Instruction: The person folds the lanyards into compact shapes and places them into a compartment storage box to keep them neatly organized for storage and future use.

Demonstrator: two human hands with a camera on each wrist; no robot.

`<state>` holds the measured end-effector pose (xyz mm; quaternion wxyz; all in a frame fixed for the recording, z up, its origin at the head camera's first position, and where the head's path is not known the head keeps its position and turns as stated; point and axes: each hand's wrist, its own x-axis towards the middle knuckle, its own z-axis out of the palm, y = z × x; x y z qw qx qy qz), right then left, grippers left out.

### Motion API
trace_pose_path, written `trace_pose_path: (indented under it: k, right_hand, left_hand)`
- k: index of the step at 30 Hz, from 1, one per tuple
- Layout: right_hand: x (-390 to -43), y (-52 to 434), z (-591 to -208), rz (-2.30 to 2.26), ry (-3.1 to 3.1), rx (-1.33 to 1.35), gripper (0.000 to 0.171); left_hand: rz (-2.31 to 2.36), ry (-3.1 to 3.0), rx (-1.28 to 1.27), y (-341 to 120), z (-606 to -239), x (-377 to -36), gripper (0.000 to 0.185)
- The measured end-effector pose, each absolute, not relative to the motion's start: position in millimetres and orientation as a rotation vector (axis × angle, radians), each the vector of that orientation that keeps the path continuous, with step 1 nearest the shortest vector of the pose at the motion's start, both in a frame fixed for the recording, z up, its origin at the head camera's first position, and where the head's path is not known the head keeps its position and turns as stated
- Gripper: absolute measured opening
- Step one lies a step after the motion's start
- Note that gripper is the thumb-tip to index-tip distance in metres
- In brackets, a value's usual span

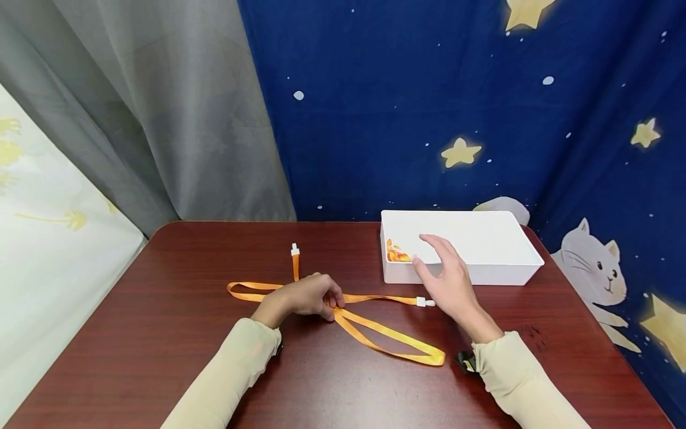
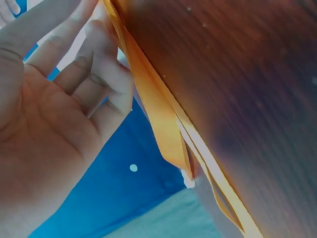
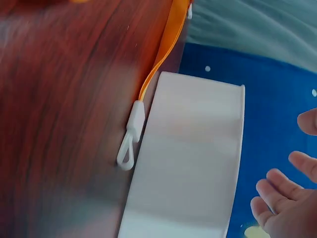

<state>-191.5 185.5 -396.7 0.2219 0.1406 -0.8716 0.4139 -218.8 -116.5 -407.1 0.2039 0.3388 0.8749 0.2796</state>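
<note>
Two orange lanyards (image 1: 386,333) lie crossed on the table, with loops reaching left and front right. One white plastic clip (image 1: 295,250) points to the back; the other white clip (image 3: 131,136) lies beside the box in the right wrist view. My left hand (image 1: 311,296) pinches the orange strap where the bands meet, its thumb and fingertips low over the table. In the left wrist view the strap (image 2: 148,94) runs past the fingertips. My right hand (image 1: 450,280) is at the near side of the white box (image 1: 498,274), fingers spread and holding nothing.
The box stands at the back right of the dark red wooden table (image 1: 177,310), with small orange and yellow shapes (image 1: 396,253) in its left corner. Behind the table hang a grey curtain (image 1: 203,119) and a blue star-patterned curtain (image 1: 375,119).
</note>
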Motion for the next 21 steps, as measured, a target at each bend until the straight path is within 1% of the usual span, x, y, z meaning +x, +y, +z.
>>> trace_pose_path:
  k: [4, 14, 18, 21]
  right_hand:
    - [-186.1, 177.5, -395.8, 1.163, -2.374, 0.465, 0.043]
    - [-171.2, 155.2, -391.2, 1.173, -2.409, 0.697, 0.037]
    - [-168.1, 146.9, -394.1, 1.182, -2.454, 0.738, 0.035]
    - [-167.1, 142.4, -397.6, 1.178, -2.5, 0.748, 0.03]
  left_hand:
    - [0.717, 2.488, 0.931, -114.3, -409.6, -218.2, 0.02]
    - [0.701, 2.522, 0.858, -112.9, -408.0, -216.0, 0.019]
    - [0.698, 2.521, 0.871, -111.9, -408.7, -216.5, 0.017]
    - [0.676, 2.517, 0.885, -110.7, -409.0, -216.8, 0.016]
